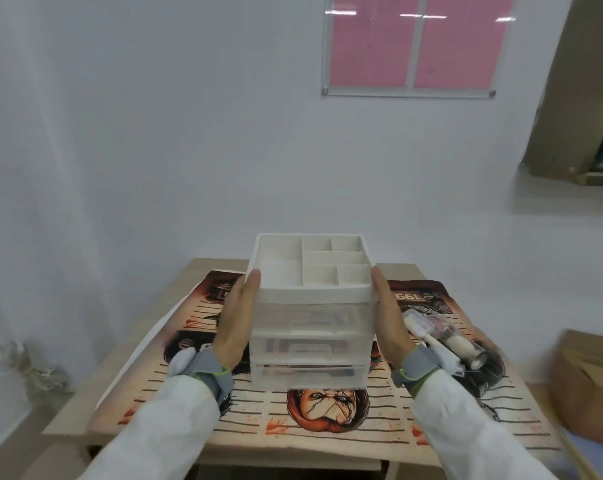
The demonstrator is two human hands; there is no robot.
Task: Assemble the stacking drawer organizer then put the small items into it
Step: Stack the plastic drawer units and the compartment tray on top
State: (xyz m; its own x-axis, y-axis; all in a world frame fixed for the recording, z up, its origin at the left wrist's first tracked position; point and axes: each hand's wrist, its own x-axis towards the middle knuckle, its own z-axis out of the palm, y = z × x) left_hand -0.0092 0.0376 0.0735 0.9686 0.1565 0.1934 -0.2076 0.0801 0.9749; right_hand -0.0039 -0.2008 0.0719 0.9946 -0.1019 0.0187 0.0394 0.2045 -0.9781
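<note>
A stacking drawer organizer (310, 327) is held up in the middle of the view, above the table. It has a white divided tray on top and clear drawers below. My left hand (237, 317) presses flat against its left side and my right hand (391, 320) against its right side. Several small items (442, 336) lie on the mat just right of my right hand: a white brush, a clear tube and a small packet. What the drawers hold is blurred behind the clear fronts.
A small wooden table (196, 271) stands against a white wall, covered by a printed mat (327, 410). A brown cardboard box (591, 386) sits on the floor at the right. A dried plant bundle (26, 365) lies at the left.
</note>
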